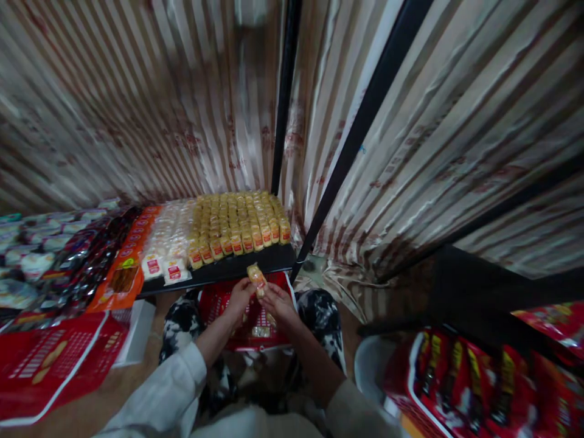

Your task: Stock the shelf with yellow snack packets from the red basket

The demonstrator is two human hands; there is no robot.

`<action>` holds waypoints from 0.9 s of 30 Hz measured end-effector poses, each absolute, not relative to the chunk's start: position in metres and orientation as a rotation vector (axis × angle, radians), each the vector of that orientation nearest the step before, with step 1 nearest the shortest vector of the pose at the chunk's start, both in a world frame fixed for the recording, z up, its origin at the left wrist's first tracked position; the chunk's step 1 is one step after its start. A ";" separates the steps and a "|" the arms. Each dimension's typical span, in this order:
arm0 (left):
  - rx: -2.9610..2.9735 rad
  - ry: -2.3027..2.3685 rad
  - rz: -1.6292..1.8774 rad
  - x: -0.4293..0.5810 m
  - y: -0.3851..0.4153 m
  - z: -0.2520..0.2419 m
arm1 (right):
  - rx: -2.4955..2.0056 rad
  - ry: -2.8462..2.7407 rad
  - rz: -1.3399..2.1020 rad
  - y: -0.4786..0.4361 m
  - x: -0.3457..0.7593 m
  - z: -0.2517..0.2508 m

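One small yellow wrapped packet [257,279] is held up between both hands, above a red bag on the lap. My left hand [241,296] has its fingers closed on the packet's left side. My right hand [277,302] pinches its lower right side. Beneath the hands lies the open red bag [269,342], with a few small packets visible inside. Just beyond, rows of similar yellow packets [237,225] stand on a black shelf [228,266].
White packets [166,243], an orange bag [121,280] and dark packages [86,255] line the shelf leftward. A red bag [59,365] lies lower left. Red packages [483,383] and a pale bucket [371,365] are at lower right. Black poles [347,152] rise before striped curtains.
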State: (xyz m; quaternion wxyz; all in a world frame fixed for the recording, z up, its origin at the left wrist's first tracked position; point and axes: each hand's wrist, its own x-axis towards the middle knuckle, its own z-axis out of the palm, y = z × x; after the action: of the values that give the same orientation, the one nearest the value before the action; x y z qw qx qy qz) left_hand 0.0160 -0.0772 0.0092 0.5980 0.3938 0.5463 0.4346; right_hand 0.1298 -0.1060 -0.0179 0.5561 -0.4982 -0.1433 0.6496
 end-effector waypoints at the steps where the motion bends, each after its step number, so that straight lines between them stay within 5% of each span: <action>1: 0.918 1.262 1.033 0.017 -0.074 0.009 | -1.176 -0.324 1.521 -0.105 0.130 -0.018; 9: 1.139 1.308 1.084 0.034 -0.027 0.021 | -1.249 -0.480 1.297 -0.078 0.137 -0.015; 16: 1.510 1.485 1.167 0.062 0.026 0.033 | -1.550 -0.894 0.601 -0.053 0.147 -0.009; 27: 1.866 1.637 0.895 0.100 0.048 0.040 | -1.507 -1.063 0.553 -0.023 0.158 -0.012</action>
State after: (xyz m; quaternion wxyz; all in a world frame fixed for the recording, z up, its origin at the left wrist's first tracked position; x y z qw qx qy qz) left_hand 0.1004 0.0482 0.0399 0.2488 0.6848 0.6009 0.3287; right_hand 0.1578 -0.0230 -0.0118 0.5715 -0.6423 -0.4532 0.2356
